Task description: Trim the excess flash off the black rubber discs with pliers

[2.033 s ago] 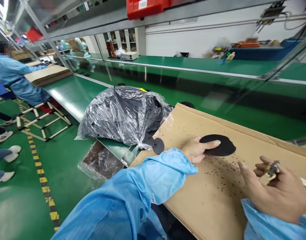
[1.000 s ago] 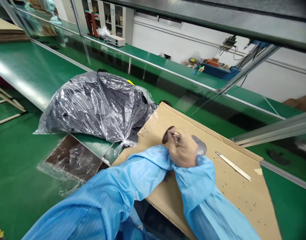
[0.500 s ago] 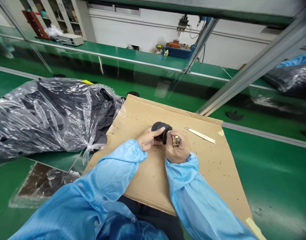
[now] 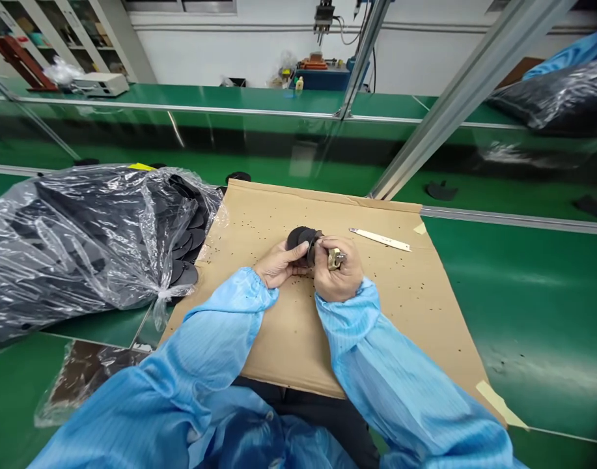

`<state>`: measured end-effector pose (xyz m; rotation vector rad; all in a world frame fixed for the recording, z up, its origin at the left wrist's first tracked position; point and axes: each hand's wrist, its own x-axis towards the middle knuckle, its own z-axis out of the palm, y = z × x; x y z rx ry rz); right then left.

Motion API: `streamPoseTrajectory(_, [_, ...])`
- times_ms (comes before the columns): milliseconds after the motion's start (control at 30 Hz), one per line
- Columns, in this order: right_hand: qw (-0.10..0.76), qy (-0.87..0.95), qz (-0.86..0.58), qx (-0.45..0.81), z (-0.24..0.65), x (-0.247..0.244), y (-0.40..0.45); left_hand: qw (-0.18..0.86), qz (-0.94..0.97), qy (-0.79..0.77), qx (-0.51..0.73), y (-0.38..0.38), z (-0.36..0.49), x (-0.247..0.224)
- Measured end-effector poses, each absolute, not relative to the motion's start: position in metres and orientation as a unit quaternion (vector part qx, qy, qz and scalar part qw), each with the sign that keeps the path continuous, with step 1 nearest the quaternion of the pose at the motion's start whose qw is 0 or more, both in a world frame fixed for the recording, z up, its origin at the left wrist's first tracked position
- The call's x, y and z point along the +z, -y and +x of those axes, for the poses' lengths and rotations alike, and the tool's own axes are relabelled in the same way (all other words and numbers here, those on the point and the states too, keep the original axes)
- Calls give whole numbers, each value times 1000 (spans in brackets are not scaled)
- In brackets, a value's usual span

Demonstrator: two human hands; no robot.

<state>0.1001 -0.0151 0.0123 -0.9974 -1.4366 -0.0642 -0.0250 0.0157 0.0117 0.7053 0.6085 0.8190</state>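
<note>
We hold a few black discs (image 4: 295, 238) in our left hand (image 4: 277, 262), its thumb pressed on top and its fingers beneath; their exact number is hard to tell. Our right hand (image 4: 340, 270) is curled around a small brass-coloured tool (image 4: 334, 258), with its thumb and fingertips at the right edge of the discs. The 2 hands meet there, above the middle of a brown cardboard sheet (image 4: 288, 352) laid on the green counter (image 4: 523, 286). Tiny dark specks dot the cardboard. Beyond our right hand and to its right, we see a slim white tool (image 4: 382, 240) lying flat on the sheet. Pale tape (image 4: 500, 404) sits at the sheet's near right corner. To our left, a large clear plastic bag (image 4: 93, 247), full of dark discs, rests against the sheet's left edge.
</note>
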Motion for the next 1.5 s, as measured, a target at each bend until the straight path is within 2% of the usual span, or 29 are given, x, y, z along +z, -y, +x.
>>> streamPoseTrajectory(300, [611,669,-422,-26,100,14,17,834,316,-255,374,-17,-25,12])
streamPoseTrajectory(533, [584,665,-465,-11,102,15,18,792,290,-298,447,-20,-22,10])
streamPoseTrajectory(933, [553,614,-530,189,110,7,3,698,259,-352,568,-25,-18,10])
streamPoseTrajectory(1167, [636,536,-504,232,117,-3,-6,728,221,-352,546,-29,-24,12])
streamPoseTrajectory(1300, [588,587,-476,290,117,-5,-4,746,255,-331,519,-26,-21,10])
streamPoseTrajectory(1500, [536,641,-466,291,113,1,3,736,269,-305,542,-25,-19,10])
